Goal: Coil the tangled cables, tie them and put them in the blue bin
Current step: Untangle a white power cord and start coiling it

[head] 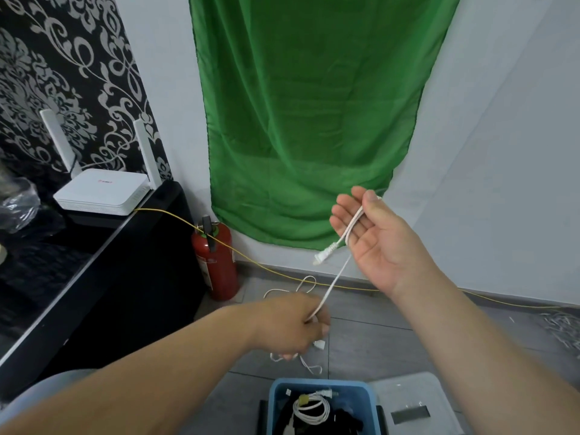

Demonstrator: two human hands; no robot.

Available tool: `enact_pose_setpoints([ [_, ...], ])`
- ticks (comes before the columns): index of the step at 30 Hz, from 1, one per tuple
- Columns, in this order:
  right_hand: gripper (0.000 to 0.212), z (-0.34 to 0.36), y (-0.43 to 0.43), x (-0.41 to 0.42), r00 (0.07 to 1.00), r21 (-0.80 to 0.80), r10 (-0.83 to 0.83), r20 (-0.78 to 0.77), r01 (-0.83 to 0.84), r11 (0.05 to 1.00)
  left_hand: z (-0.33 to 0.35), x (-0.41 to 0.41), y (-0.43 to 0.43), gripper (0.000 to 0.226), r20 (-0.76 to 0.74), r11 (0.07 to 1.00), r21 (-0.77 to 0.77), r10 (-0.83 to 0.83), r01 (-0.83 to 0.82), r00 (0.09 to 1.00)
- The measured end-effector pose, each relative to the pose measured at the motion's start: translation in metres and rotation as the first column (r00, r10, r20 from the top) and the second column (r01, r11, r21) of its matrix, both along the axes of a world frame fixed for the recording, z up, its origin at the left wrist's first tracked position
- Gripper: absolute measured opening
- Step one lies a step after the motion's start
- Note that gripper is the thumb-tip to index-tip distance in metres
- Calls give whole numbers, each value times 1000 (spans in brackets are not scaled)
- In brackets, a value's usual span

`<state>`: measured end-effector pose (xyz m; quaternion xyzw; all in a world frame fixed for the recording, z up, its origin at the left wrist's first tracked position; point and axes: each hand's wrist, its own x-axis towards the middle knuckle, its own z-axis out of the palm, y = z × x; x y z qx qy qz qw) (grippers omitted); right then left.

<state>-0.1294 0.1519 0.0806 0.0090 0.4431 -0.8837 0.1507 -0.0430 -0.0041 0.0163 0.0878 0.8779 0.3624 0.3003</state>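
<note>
A white cable (pixel 336 278) runs taut between both hands. My right hand (pixel 373 233) is raised palm up, with the cable pinched under its thumb and laid across the fingers; the plug end (pixel 323 253) dangles below the palm. My left hand (pixel 298 324) is lower and grips the cable in a fist. The rest of the cable hangs in loose loops on the grey floor behind and under that hand. The blue bin (pixel 323 386) stands at the bottom centre and holds a coiled white cable (pixel 310 409) and dark items.
A translucent lid (pixel 411 400) lies right of the bin. A red fire extinguisher (pixel 216 262) stands by the wall under a green cloth (pixel 301 120). A thin yellow wire (pixel 276 273) runs from the white router (pixel 103 193) on the black cabinet (pixel 94 277) along the floor.
</note>
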Motion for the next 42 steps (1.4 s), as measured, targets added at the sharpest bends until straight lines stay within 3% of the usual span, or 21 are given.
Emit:
enact_pose_setpoints([
  [3, 16, -12, 6, -5, 989, 396, -12, -144, 69, 916, 14, -4, -2, 11, -247, 999, -31, 1, -9, 969],
  [6, 19, -23, 10, -5, 950, 726, 101, -296, 155, 670, 31, -14, -15, 9, -476, 995, 44, 98, -88, 874],
  [8, 25, -25, 9, -2, 933, 832, 238, -270, 102, 545, 36, -20, -26, 10, -595, 982, 122, 187, -142, 782],
  [11, 35, -22, 3, 5, 899, 890, 409, -157, -51, 453, 38, -28, -38, 11, -696, 943, 231, 332, -239, 636],
  [13, 44, -19, -1, 7, 891, 865, 445, -92, -150, 479, 40, -33, -44, 16, -664, 879, 350, 477, -324, 576],
  [16, 47, -15, -5, 12, 866, 677, 500, 1, -369, 637, 41, -37, -50, 5, -618, 823, 442, 568, -357, 543],
  [20, 37, -3, -12, 20, 838, 303, 543, 58, -533, 790, 30, -34, -44, 17, -548, 851, 404, 519, -335, 656],
  [22, 37, 1, -16, 21, 871, 163, 490, 45, -490, 856, 22, -29, -33, 25, -431, 881, 331, 460, -338, 776],
  [25, 37, 5, -21, 18, 961, -10, 263, 80, -263, 965, 7, -20, -19, 11, -202, 927, 244, 335, -284, 920],
  [28, 32, 6, -18, 7, 993, -114, 31, 115, -18, 993, -9, -14, -17, 13, -127, 993, 65, 108, -101, 986],
  [30, 29, 3, -14, 0, 993, -112, -34, 110, 47, 993, -11, -10, -14, 13, -114, 1000, 3, 11, -10, 993],
  [33, 27, -11, -7, -9, 997, 163, -79, 9, 76, 984, 0, -8, -9, 14, -173, 998, 53, 53, -45, 983],
  [35, 25, -19, -3, -11, 989, 436, -81, -120, 126, 891, 10, -12, -13, 11, -287, 993, 87, 107, -85, 952],
  [38, 24, -22, 0, -5, 955, 736, 124, -271, 123, 666, 25, -22, -27, 16, -529, 982, 101, 190, -161, 827],
  [42, 36, -16, -7, 9, 878, 891, 456, -147, -83, 446, 33, -31, -46, 23, -682, 912, 217, 396, -347, 614],
])
